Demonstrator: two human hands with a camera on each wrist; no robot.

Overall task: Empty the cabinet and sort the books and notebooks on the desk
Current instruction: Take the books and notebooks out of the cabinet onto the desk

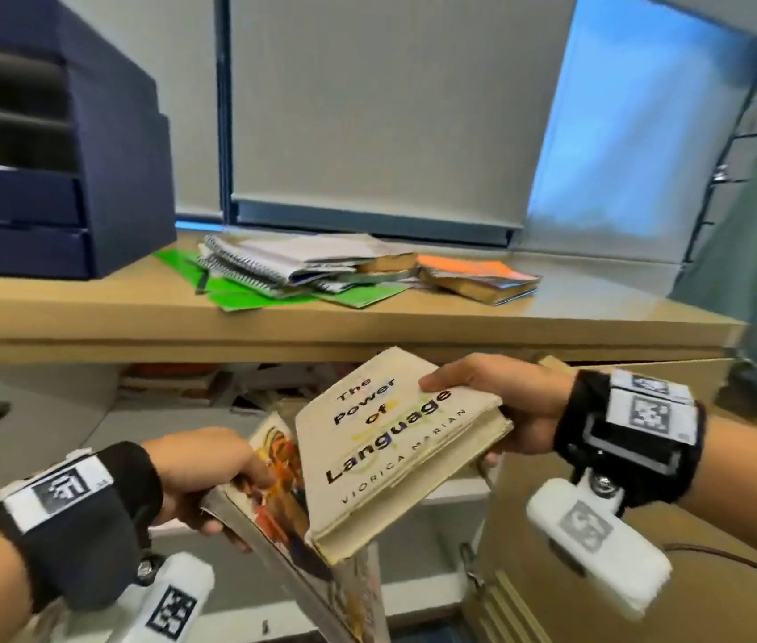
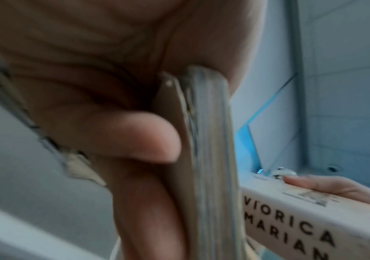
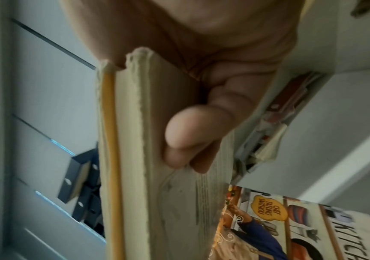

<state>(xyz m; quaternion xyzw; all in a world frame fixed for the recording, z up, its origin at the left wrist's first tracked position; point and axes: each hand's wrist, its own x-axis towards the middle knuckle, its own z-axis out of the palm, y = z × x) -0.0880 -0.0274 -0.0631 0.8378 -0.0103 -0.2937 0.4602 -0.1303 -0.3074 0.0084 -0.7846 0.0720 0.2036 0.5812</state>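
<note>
My right hand [image 1: 483,401] grips a worn cream book titled "The Power of Language" [image 1: 385,447] at its upper right edge, thumb on the cover, and holds it tilted in front of the cabinet. In the right wrist view my fingers [image 3: 192,133] curl under its cream pages [image 3: 130,158]. My left hand [image 1: 209,471] grips a colourful picture-cover book [image 1: 283,512] by its top corner; this book hangs steeply down, partly behind the cream one. The left wrist view shows my fingers [image 2: 135,137] round its page edge [image 2: 208,158] and the cream book's spine [image 2: 302,219].
On the wooden desk top [image 1: 88,308] lie spiral notebooks [image 1: 274,262] on a green folder [image 1: 237,294], with an orange-covered book [image 1: 478,276] beside them. A dark blue drawer unit [image 1: 42,155] stands at the left. More books [image 1: 209,382] lie in the cabinet below, beside its open door [image 1: 645,503].
</note>
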